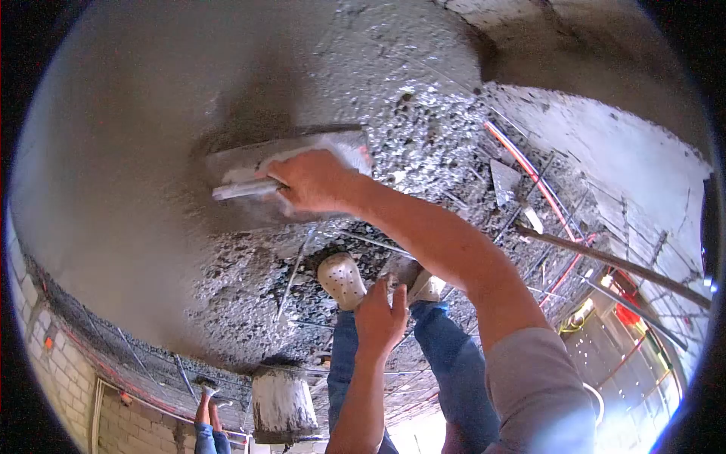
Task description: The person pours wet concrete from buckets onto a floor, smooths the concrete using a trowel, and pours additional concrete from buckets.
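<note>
My right hand [321, 181] grips the pale handle of a wide, flat plastering float [333, 144]. The float lies flat on wet grey concrete [113, 174], with smooth concrete to its left and rough, pebbly concrete [423, 129] to its right. My left hand [378, 321] is held low in front of my legs, its fingers curled and thumb up. A dark grey shape shows just beyond those fingers; whether it is held is unclear. Under that hand are my light perforated clogs [342, 280] and blue jeans [454, 363].
A triangular grey blade [505, 181] lies at right near orange-red tubing [522, 151]. A wooden pole [616, 265] slants across steel bars. A cement-smeared bucket [283, 401] stands lower left. Another person's legs [208, 424] show near the block wall [64, 352].
</note>
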{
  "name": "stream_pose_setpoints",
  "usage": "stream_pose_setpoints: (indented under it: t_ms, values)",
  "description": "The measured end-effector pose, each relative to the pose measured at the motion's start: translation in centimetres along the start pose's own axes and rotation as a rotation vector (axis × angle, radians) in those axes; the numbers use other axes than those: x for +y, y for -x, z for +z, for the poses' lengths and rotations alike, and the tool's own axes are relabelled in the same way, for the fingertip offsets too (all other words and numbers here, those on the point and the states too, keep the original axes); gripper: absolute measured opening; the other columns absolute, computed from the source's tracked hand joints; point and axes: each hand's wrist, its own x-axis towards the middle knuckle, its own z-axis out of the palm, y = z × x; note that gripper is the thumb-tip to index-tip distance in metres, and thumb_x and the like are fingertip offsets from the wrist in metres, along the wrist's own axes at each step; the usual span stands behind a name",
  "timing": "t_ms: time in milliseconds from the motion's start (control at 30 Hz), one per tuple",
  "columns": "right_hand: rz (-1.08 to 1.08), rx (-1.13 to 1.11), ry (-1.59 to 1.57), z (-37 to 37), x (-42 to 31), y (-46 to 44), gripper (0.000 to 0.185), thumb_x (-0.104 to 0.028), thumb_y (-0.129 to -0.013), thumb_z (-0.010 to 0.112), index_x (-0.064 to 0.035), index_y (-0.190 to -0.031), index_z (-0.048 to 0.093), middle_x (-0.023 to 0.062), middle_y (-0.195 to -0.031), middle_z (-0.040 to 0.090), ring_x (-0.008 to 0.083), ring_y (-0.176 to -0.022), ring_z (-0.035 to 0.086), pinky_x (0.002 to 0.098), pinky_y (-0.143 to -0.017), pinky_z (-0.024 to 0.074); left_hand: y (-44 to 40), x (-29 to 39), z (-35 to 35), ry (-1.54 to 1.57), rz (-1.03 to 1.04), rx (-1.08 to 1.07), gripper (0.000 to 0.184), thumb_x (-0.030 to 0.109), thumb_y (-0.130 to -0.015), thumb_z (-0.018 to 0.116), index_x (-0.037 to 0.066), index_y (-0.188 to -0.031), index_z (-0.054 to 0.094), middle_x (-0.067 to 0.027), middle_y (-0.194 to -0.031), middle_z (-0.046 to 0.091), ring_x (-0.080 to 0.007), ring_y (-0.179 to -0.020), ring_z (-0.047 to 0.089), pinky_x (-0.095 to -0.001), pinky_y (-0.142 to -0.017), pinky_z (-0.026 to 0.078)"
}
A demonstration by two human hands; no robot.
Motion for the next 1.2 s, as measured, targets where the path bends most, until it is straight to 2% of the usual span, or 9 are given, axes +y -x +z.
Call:
stream_pose_setpoints:
  t_ms: [33,67,300,367,467,567,900,1033,1200]
  values:
    - [0.058,-0.067,-0.008,0.0,0.1,0.6,0.048,-0.028,-0.079,0.058,-0.0195,-0.126,0.048,0.0155,-0.097,0.062,0.0342,-0.094,0.061,0.0467,-0.078,0.0491,0.0,0.0,0.1,-0.001,-0.017,-0.019,0.038,0.031,-0.089,0.05,0.0,-0.111,0.054,-0.0235,-0.094,0.061,-0.0392,-0.087,0.06,-0.0469,-0.076,0.047]
    - [-0.153,0.343,-0.029,1.2,1.4,1.1,0.04,-0.024,-0.082,0.057,-0.0174,-0.122,0.052,0.014,-0.087,0.064,0.0312,-0.079,0.063,0.0413,-0.071,0.051,0.1,0.0,0.3,0.017,-0.029,-0.025,0.037,0.03,-0.089,0.05,0.0,-0.11,0.054,-0.024,-0.094,0.061,-0.039,-0.087,0.06,-0.0466,-0.077,0.047]
    - [0.259,0.473,-0.165,-5.3,9.5,-0.5,0.046,-0.028,-0.082,0.061,-0.0112,-0.123,0.048,0.0143,-0.085,0.065,0.0276,-0.064,0.065,0.0384,-0.061,0.0522,0.4,0.2,1.0,-0.006,-0.024,-0.011,0.036,0.03,-0.089,0.05,0.0,-0.107,0.055,-0.0235,-0.096,0.061,-0.0384,-0.09,0.06,-0.0465,-0.077,0.047]
    - [0.156,0.599,-0.206,-4.9,10.4,-2.6,0.047,-0.031,-0.081,0.063,-0.0093,-0.12,0.049,0.0175,-0.089,0.065,0.0312,-0.072,0.065,0.0393,-0.065,0.0521,0.3,0.9,0.6,-0.003,-0.026,-0.055,0.036,0.03,-0.089,0.051,-0.001,-0.108,0.055,-0.0231,-0.099,0.061,-0.0381,-0.092,0.06,-0.0462,-0.079,0.047]
    - [0.288,0.688,-0.266,-4.6,8.3,-5.9,0.047,-0.033,-0.08,0.063,-0.0058,-0.115,0.049,0.0224,-0.092,0.064,0.0414,-0.086,0.061,0.0436,-0.074,0.0494,0.0,0.3,1.2,0.027,0.008,-0.035,0.037,0.029,-0.089,0.052,-0.001,-0.11,0.054,-0.0236,-0.101,0.061,-0.0383,-0.094,0.059,-0.0453,-0.081,0.046]
    - [0.303,0.748,-0.285,-3.5,6.5,-7.4,0.043,-0.027,-0.08,0.058,-0.0037,-0.113,0.042,0.0274,-0.083,0.062,0.0452,-0.079,0.06,0.0504,-0.071,0.0475,0.0,0.5,1.2,0.032,0.013,-0.059,0.037,0.029,-0.089,0.052,-0.002,-0.111,0.054,-0.024,-0.102,0.061,-0.0385,-0.095,0.059,-0.0452,-0.082,0.046]
    - [0.632,1.14,-0.361,-5.7,11.5,-2.7,0.044,-0.031,-0.081,0.058,-0.0033,-0.112,0.043,0.026,-0.083,0.063,0.0456,-0.077,0.06,0.0499,-0.067,0.0482,-0.3,0.4,1.0,0.048,0.021,-0.023,0.033,0.026,-0.088,0.053,-0.001,-0.106,0.055,-0.023,-0.092,0.062,-0.0391,-0.086,0.061,-0.046,-0.075,0.048]
    - [0.704,1.452,-0.406,-4.9,13.4,1.7,0.038,-0.023,-0.08,0.057,0.0011,-0.108,0.046,0.0254,-0.095,0.059,0.0384,-0.09,0.058,0.0421,-0.08,0.0454,-0.3,0.6,0.8,0.044,0.064,0.033,0.032,0.027,-0.088,0.053,-0.001,-0.104,0.055,-0.0228,-0.091,0.062,-0.0389,-0.085,0.061,-0.0465,-0.074,0.048]
    - [0.738,1.577,-0.359,-3.0,15.4,3.7,0.037,-0.016,-0.077,0.057,0.006,-0.105,0.046,0.0252,-0.098,0.054,0.0385,-0.093,0.054,0.0418,-0.086,0.0409,-0.1,0.5,0.9,0.085,0.003,-0.046,0.037,0.028,-0.09,0.051,-0.003,-0.11,0.055,-0.0262,-0.099,0.061,-0.0423,-0.094,0.058,-0.0463,-0.082,0.045]
